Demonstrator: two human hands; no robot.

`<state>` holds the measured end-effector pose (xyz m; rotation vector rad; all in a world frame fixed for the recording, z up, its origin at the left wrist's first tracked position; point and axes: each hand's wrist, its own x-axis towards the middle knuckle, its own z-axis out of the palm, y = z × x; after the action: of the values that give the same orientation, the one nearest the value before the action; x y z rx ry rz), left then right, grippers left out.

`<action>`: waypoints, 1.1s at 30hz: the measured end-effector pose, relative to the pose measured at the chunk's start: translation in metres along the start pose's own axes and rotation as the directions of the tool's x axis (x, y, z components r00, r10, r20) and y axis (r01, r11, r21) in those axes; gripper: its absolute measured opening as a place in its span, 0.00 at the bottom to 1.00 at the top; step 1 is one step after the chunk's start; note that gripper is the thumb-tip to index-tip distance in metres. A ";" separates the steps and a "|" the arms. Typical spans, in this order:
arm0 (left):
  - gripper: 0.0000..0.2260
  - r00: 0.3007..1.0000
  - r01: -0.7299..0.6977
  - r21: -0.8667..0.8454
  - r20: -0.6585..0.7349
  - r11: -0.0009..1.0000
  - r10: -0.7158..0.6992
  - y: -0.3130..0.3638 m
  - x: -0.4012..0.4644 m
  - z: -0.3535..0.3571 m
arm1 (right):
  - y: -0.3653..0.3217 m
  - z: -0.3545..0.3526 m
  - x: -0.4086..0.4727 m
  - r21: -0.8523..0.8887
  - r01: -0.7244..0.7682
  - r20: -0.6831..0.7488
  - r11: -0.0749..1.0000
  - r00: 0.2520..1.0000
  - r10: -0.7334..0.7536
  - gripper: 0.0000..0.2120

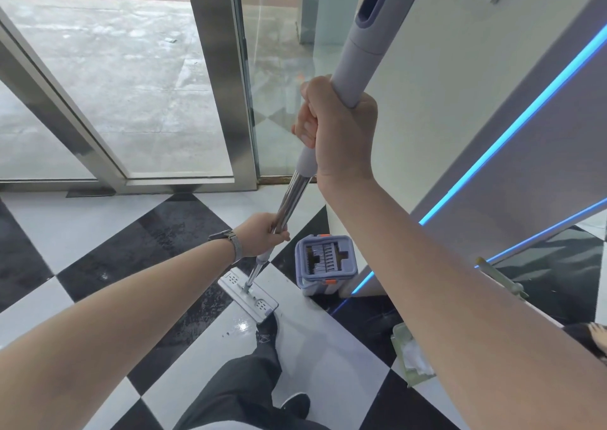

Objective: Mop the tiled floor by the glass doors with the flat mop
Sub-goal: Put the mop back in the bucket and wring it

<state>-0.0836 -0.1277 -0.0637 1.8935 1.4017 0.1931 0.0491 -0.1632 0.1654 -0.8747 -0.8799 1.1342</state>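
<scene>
Single head-worn, wide-angle view looked forward and steeply down past both forearms onto the tiled floor [98, 232], facing the glass doors [131, 85]; hands close, floor farther.

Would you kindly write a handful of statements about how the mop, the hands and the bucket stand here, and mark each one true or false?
1. Both hands grip the mop handle. True: the right hand holds the lilac grip high up, the left hand the metal shaft lower down.
2. The mop head is inside the bucket. False: it lies flat on the tiled floor, left of the bucket.
3. The bucket stands beside the white panel with the blue light strip. True.
4. The left wrist is bare. False: it wears a watch.
5. The floor is plain white. False: it is black and white chequered.
</scene>
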 end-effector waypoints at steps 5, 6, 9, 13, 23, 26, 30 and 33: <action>0.06 1.000 0.021 -0.033 -0.022 0.999 -0.022 -0.007 -0.005 0.010 | 0.008 -0.002 -0.009 -0.055 -0.007 0.030 0.998 1.000 0.009 0.09; 0.06 0.999 0.019 -0.039 -0.030 0.999 -0.020 -0.008 -0.006 0.012 | 0.010 -0.001 -0.012 -0.067 -0.008 0.041 0.998 0.999 0.011 0.10; 0.06 0.998 0.016 -0.055 -0.058 0.998 -0.019 -0.009 -0.011 0.016 | 0.012 0.002 -0.020 -0.086 -0.003 0.073 0.996 0.997 0.010 0.06; 0.08 0.993 0.024 -0.075 -0.115 0.997 -0.032 -0.007 -0.016 0.004 | 0.006 0.006 -0.023 -0.068 0.028 0.084 0.997 0.996 -0.023 0.12; 0.07 0.990 0.049 -0.072 -0.132 0.996 -0.059 -0.010 -0.029 -0.003 | 0.001 0.012 -0.032 -0.044 -0.005 0.060 0.999 0.998 0.008 0.06; 0.06 0.989 0.057 -0.055 -0.130 0.997 -0.064 -0.011 -0.028 -0.003 | 0.004 0.009 -0.031 -0.022 -0.019 0.046 1.000 0.999 0.020 0.06; 0.06 0.991 0.063 -0.058 -0.113 0.996 -0.069 -0.014 -0.026 -0.011 | 0.003 0.011 -0.028 0.018 -0.012 0.056 1.000 0.998 0.011 0.10; 0.08 0.990 0.058 -0.071 -0.123 0.996 -0.066 -0.016 -0.027 -0.015 | 0.000 0.019 -0.026 0.004 0.008 0.081 1.000 0.997 -0.008 0.08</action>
<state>-0.1133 -0.1422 -0.0555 1.8068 1.5163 0.3296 0.0272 -0.1860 0.1691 -0.8266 -0.9469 1.1705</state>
